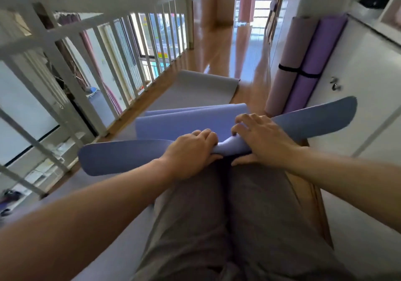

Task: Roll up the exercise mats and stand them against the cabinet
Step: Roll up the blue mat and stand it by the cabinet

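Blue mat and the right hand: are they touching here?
Touching. The head view shows the right hand curled over the bunched near edge of the blue mat.

We get bright daylight from far windows point(258, 4), glare on wood floor point(245, 48), blurred railing point(65, 31), fisheye-bent edges.
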A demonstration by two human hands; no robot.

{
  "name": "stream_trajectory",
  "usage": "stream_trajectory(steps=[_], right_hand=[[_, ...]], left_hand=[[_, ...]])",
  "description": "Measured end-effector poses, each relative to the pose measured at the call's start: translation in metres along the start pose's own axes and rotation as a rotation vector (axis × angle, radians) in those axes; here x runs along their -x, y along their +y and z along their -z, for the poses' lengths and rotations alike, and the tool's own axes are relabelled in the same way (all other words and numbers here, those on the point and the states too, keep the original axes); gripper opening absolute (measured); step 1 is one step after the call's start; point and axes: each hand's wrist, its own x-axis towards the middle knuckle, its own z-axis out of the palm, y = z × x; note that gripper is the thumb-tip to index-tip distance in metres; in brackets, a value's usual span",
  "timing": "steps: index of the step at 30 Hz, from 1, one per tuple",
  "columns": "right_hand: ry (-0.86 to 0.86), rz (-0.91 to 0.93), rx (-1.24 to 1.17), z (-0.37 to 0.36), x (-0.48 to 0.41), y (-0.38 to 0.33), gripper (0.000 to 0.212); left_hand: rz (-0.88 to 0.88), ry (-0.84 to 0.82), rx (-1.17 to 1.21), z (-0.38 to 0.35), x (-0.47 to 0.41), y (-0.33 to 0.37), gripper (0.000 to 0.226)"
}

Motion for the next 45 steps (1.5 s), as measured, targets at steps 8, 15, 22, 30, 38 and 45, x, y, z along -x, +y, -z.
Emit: stream_trajectory(steps=[8,15,22,30,38,45], right_hand=[[0.185,0.12,0.072,-0.04,0.048,-0.002,0.051],[0.279,0.042,-0.171,-0.04,0.071,-0.015,0.036],[0.369,0.035,-0.15,-0.026,0.076,-0.018,0.046],[0.33,0.093,-0.078,-0.005,0.073,-0.023,0.052],[0.276,0.131,-0.167,-0.012,0.076,-0.038,0.042],[0.368,-0.157,-0.078,-0.039,0.09,-0.051,0.052]], left_hand=[[-0.032,0.086,0.03,-0.038,0.04,0.023,0.039],[-0.081,0.144,0.121,-0.032,0.051,0.021,0.038],[-0.026,0.153,0.382,-0.017,0.059,0.022,0.045],[-0.051,0.211,0.311,-0.014,0.07,0.038,0.031],[-0.13,0.147,0.316,-0.01,0.08,0.015,0.047],[-0.052,0.213,0.026,-0.033,0.084,0.007,0.048]])
